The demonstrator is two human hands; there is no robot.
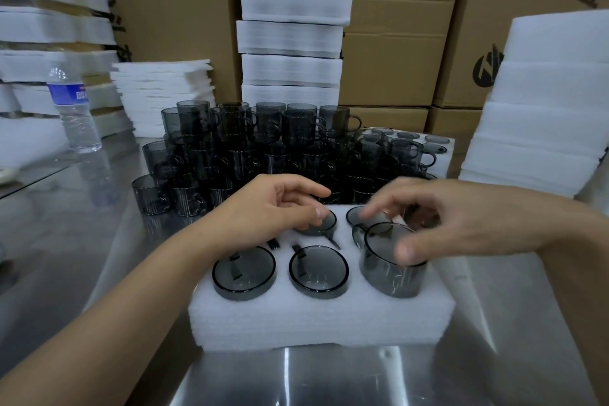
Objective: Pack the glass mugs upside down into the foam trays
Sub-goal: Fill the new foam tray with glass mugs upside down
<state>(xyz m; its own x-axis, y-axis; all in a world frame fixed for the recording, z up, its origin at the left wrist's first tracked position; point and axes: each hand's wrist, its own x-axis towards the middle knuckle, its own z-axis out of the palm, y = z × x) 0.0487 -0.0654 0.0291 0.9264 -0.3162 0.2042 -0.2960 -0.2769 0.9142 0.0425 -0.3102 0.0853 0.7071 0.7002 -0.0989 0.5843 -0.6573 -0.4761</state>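
A: Head view: mug (pixel 392 260) at front-right corner of foam tray (pixel 316 323) stands proud, tilted. Your right hand (pixel 445 221) spans it; blurred, can't tell if gripping.
B: Your left hand (pixel 273 208), fingers loose, rests on back-left mug (pixel 326 224). Release now and the tilted one may topple, chip.

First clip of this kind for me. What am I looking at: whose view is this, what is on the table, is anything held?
There is no machine: a person wears a camera on the head, so this picture looks down at their hands. A foam tray lies on a steel table, with grey glass mugs sunk upside down in its holes. The left hand touches the back-left mug; the blurred right hand hovers around the front-right mug, which stands proud. Grip is unclear. Loose mugs wait behind.
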